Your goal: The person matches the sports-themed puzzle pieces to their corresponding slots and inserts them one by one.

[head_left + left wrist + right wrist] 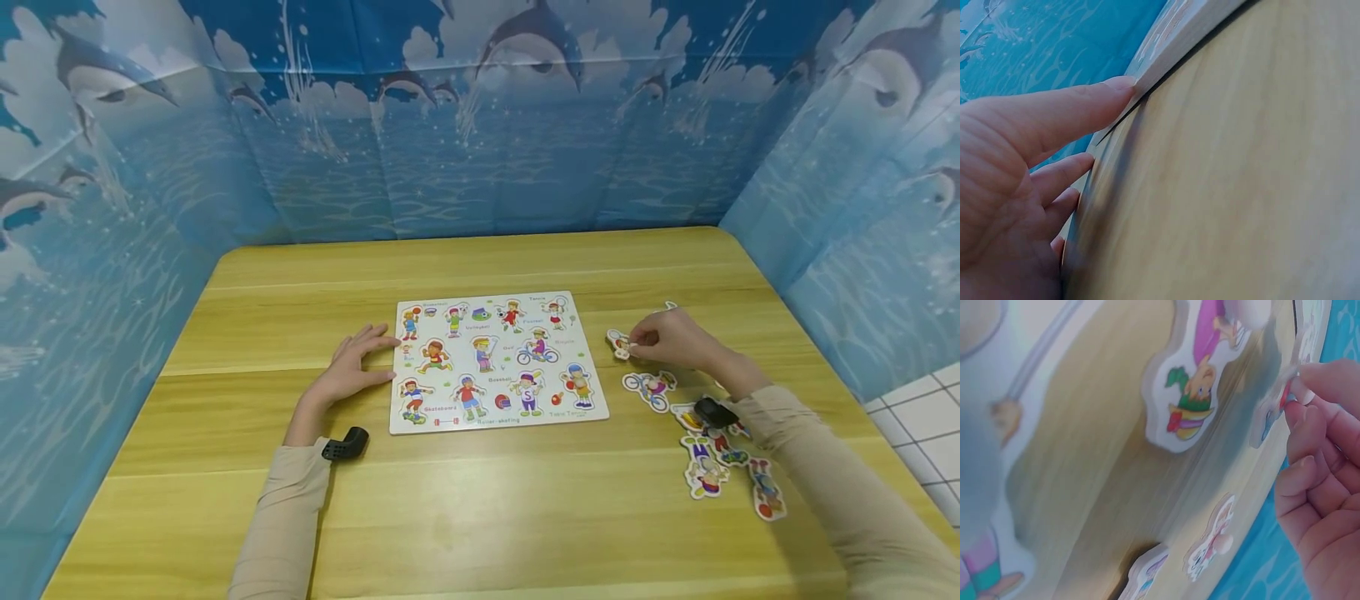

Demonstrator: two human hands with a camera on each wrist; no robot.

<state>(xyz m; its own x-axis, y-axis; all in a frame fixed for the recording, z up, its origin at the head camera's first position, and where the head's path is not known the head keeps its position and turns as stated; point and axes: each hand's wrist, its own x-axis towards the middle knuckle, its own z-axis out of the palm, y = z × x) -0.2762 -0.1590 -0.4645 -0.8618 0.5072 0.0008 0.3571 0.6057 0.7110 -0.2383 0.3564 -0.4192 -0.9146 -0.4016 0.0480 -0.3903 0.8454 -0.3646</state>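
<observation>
A white puzzle board (552, 398) with printed sports figures lies mid-table. My left hand (348, 371) is at its left edge, thumb tip touching the board's side in the left wrist view, fingers spread and fairly straight. To the board's right, my right hand (678, 342) pinches a tennis-player puzzle piece (618, 343) between thumb and fingertips. In the right wrist view this piece (1264, 419) is tilted, its knob mostly hidden by the fingertips. Nearer the front lies a bicycle puzzle piece (651, 390). Another piece (670, 306) shows partly from behind the right hand.
Several loose figure pieces (705, 479) lie in an overlapping heap beneath the right forearm, with a separate piece (767, 490) at their right. The wooden table (450, 517) is bordered by a dolphin-print curtain (480, 183) at the back and sides.
</observation>
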